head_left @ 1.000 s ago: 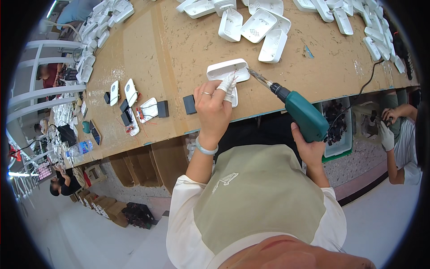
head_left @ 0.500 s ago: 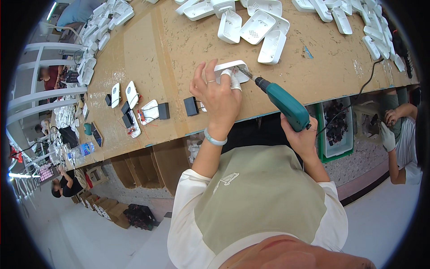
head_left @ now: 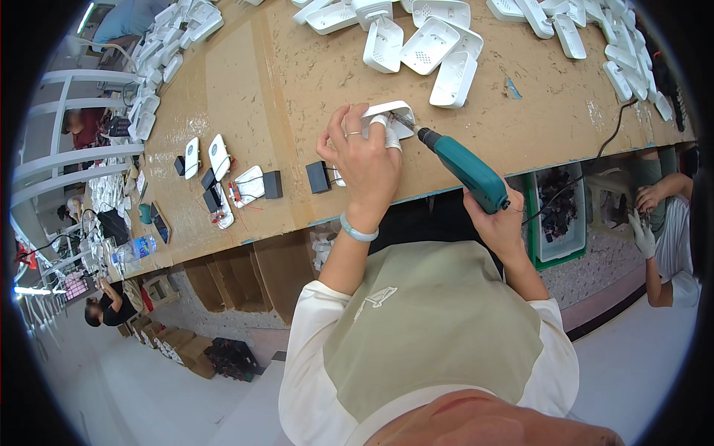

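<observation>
The right hand (head_left: 497,223) has its grip closed around the rear of a teal electric screwdriver (head_left: 468,171), whose bit slants into a shallow white plastic housing (head_left: 401,106) on the worktop (head_left: 312,82), in front of the person. Over that housing bends the left hand (head_left: 366,167), white-wrapped digits at it beside the bit, the other fingers spread; whether this grip pinches the housing or merely steadies it, I can't tell. There's a ring on one finger and a pale bangle on the wrist.

Just left of that wrist sits a black box (head_left: 318,177), and farther left a white panel wired to another black box (head_left: 249,182). More white housings (head_left: 430,43) lie heaped beyond. A black cord (head_left: 619,125) trails right, past a green-rimmed bin (head_left: 569,251) of dark parts; near that, a co-worker's gloved hand (head_left: 642,236).

As for markings, the shirt (head_left: 439,320) bears a pale line emblem, and a clear bottle (head_left: 134,251) on the left has a blue label too small to read from here.
</observation>
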The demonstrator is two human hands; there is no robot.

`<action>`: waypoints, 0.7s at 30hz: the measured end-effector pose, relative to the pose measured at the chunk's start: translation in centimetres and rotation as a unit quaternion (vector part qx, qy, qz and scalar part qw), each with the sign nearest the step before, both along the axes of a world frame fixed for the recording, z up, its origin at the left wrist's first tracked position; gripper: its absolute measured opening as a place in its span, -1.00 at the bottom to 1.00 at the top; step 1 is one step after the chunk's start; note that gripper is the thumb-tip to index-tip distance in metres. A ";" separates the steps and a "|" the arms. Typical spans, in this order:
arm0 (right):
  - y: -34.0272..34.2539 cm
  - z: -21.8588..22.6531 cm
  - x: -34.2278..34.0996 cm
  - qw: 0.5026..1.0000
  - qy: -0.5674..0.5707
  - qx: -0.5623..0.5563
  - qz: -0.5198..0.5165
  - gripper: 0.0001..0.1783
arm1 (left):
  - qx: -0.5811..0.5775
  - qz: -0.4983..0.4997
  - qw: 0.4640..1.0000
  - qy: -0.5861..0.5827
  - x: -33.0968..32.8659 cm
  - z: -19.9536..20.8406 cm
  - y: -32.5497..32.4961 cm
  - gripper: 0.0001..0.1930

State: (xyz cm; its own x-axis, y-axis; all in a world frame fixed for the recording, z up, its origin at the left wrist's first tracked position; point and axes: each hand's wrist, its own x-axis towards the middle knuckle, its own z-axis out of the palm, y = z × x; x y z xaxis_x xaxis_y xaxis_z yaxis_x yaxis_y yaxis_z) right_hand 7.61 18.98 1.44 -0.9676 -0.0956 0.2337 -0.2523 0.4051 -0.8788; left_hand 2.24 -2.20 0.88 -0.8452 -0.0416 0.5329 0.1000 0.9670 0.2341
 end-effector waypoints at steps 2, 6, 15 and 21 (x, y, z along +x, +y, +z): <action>0.0 0.1 0.0 1.000 0.001 0.003 0.001 -0.70 | 0.000 0.002 1.000 -0.002 0.0 0.1 0.0 -0.92; 0.3 0.3 0.0 1.000 -0.019 0.006 0.008 -0.70 | 0.000 0.004 1.000 -0.007 0.0 0.1 0.1 -0.91; 0.2 0.9 -0.2 0.999 -0.027 0.015 0.012 -0.71 | -0.008 0.009 1.000 -0.011 0.0 0.4 0.3 -0.89; 0.3 1.1 -0.1 0.999 -0.024 0.033 0.014 -0.73 | -0.015 0.027 0.999 -0.025 0.0 0.6 0.4 -0.90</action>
State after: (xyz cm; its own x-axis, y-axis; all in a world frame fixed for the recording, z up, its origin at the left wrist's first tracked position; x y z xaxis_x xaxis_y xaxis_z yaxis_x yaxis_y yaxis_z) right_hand 7.50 19.30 2.50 -0.9742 -0.1361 0.1802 -0.2231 0.4560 -0.8615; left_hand 2.27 -1.77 1.44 -0.8678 -0.0721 0.4916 0.0370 0.9773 0.2087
